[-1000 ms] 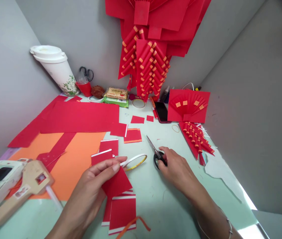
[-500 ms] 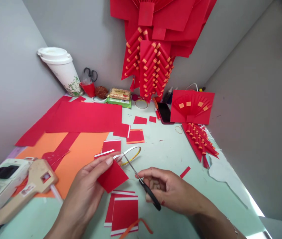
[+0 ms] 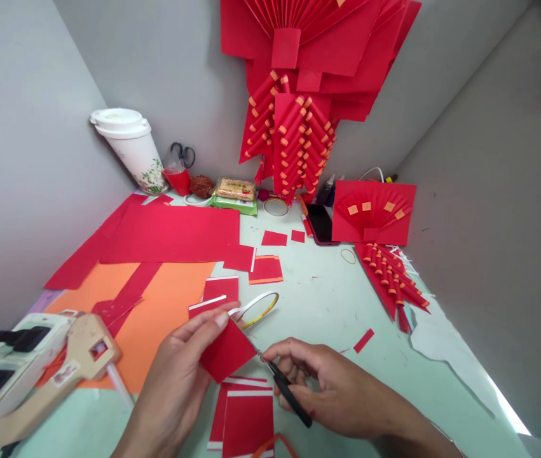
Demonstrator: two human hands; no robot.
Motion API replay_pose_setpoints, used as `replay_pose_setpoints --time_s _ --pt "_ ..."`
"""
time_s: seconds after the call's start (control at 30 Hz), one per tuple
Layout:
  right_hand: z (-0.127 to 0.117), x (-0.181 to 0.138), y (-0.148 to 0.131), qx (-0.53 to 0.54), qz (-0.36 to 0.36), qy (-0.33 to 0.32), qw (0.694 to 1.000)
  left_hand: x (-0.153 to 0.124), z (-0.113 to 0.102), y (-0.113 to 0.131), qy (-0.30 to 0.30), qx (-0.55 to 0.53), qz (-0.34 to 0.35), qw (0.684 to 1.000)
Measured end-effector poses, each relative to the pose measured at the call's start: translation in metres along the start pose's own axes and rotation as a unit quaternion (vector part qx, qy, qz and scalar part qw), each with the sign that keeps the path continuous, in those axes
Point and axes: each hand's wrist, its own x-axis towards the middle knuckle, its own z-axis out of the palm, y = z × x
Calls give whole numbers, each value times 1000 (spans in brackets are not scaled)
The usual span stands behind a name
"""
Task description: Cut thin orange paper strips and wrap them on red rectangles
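Between its thumb and fingers, my left hand (image 3: pixel 187 366) pinches a red paper square (image 3: pixel 227 346). A roll of double-sided tape (image 3: pixel 270 310) sits just beyond the thumb, its white strip running to the square's upper corner. My right hand (image 3: pixel 320 381) grips black-handled scissors (image 3: pixel 292 394); the blades lie along the square's right edge and are partly hidden by it. Below the hands, red paper pieces with white tape strips (image 3: pixel 250 423) overlap on the table, an orange strip (image 3: pixel 277 442) across them. Another taped red piece (image 3: pixel 220 289) lies behind my left hand.
A glue gun (image 3: pixel 77 356) and power strip (image 3: pixel 13 356) occupy the left side. Red sheets (image 3: pixel 170 232) and orange paper (image 3: pixel 179 299) lie behind them. A white cup (image 3: pixel 130 146), phone (image 3: pixel 322 222) and fan card (image 3: pixel 374 210) stand or lie at the back; paper firecrackers (image 3: pixel 294 140) hang above.
The scissors have come in against the square's right edge, and their blades now appear closed along it. The whole view has shifted, with things sitting slightly lower and further right.
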Motion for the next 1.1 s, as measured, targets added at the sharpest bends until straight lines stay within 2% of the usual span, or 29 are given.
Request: replay_pose_setpoints --time_s 0.23,0.53,0.87,0.97,1.1 --pt "5 3 3 -12 -6 20 1000 1 -1 -4 -15 8 -17 1000" --pt "7 7 1 -26 -21 44 999 -1 1 -8 -5 14 -28 1000" --pt "5 7 4 28 -14 31 999 0 3 -5 -9 24 -33 999" --pt "-2 6 5 80 11 3 997 -2 2 -4 -14 29 -33 999" --pt "-20 -2 5 131 7 -89 987 -2 -3 -3 -30 31 -19 999"
